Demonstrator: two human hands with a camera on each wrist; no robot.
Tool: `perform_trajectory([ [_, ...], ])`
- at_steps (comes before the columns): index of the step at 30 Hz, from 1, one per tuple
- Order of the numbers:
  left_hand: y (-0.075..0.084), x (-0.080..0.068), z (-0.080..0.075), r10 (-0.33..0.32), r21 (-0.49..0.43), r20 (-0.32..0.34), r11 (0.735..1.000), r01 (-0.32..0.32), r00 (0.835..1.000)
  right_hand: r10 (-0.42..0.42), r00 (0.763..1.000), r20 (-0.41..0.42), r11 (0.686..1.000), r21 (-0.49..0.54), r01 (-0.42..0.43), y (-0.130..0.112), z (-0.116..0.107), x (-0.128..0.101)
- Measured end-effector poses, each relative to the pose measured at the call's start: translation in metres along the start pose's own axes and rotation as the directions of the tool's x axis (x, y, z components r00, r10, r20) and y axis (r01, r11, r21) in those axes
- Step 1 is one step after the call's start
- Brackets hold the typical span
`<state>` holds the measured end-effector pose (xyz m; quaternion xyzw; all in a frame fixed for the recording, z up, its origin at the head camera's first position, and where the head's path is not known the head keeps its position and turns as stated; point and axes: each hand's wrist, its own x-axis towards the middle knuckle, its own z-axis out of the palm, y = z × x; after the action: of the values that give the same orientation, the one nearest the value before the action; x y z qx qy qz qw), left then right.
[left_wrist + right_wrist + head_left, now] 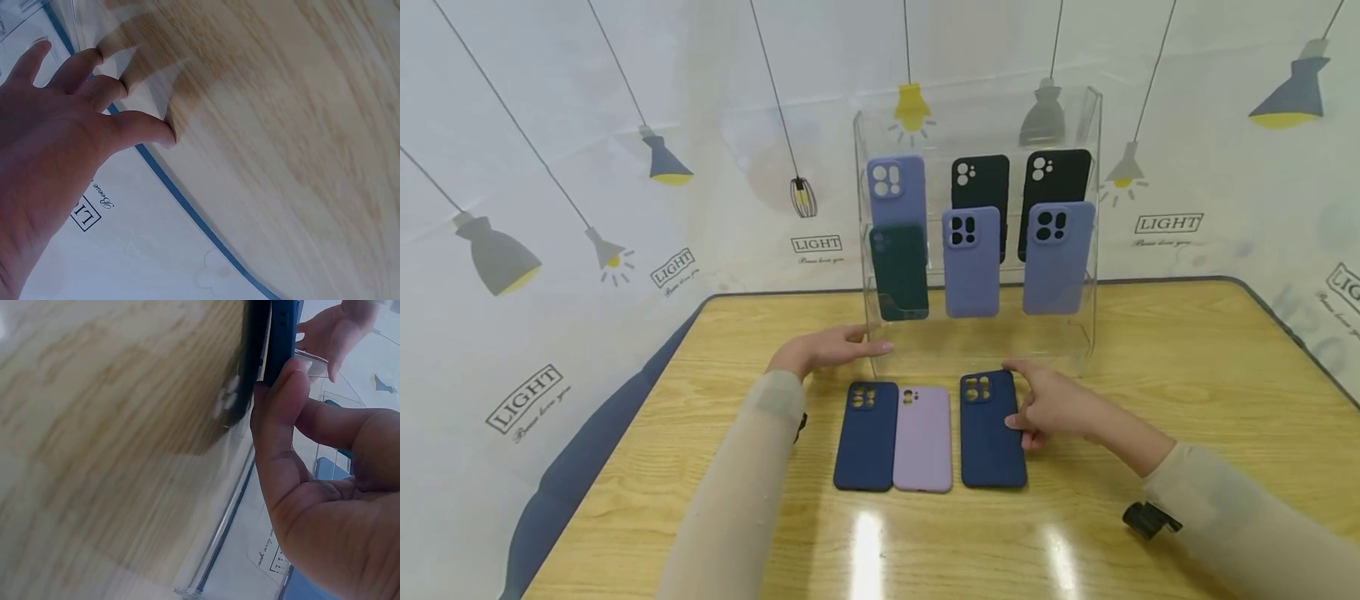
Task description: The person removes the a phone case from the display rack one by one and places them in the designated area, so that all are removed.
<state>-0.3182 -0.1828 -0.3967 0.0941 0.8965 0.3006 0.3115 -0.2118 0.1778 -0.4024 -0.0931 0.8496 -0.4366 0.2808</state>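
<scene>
Three phone cases lie side by side on the wooden table (1150, 350): a navy one (865, 435), a lilac one (922, 437) and a second navy one (991, 429). My right hand (1052, 404) lies at the right edge of that second navy case (284, 337). Its thumb (275, 406) presses on the case's side and its forefinger reaches toward the top corner. My left hand (831, 348) lies flat with straight fingers at the front left foot of a clear acrylic display rack (977, 108). In the left wrist view the left hand (75, 125) is spread over the table (281, 125).
The rack holds several cases in two rows: lavender (897, 187), dark green (900, 271), black (981, 187) and more lavender ones (973, 262). A white cloth printed with lamps (550, 208) hangs behind and at the sides. The table's dark rim (187, 209) runs near my left hand.
</scene>
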Motion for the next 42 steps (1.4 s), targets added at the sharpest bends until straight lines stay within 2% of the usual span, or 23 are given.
perform_trajectory([
  [10, 0.0005, -0.0013, 0.0004, 0.007, 0.006, 0.001, 1.000, -0.007, 1.000, -0.007, 1.000, 0.016, 1.000, -0.017, 0.007, 0.0006, 0.0046, 0.0045],
  [23, 0.0009, -0.0010, -0.0002, -0.007, 0.000, 0.004, 1.000, 0.007, 1.000, -0.007, 1.000, -0.006, 0.998, -0.068, 0.007, -0.0009, 0.0097, 0.0057],
  [42, 0.0010, -0.0023, 0.0003, -0.008, 0.007, -0.001, 1.000, 0.008, 1.000, 0.008, 1.000, -0.013, 0.997, -0.073, -0.009, -0.0007, 0.0072, 0.0040],
])
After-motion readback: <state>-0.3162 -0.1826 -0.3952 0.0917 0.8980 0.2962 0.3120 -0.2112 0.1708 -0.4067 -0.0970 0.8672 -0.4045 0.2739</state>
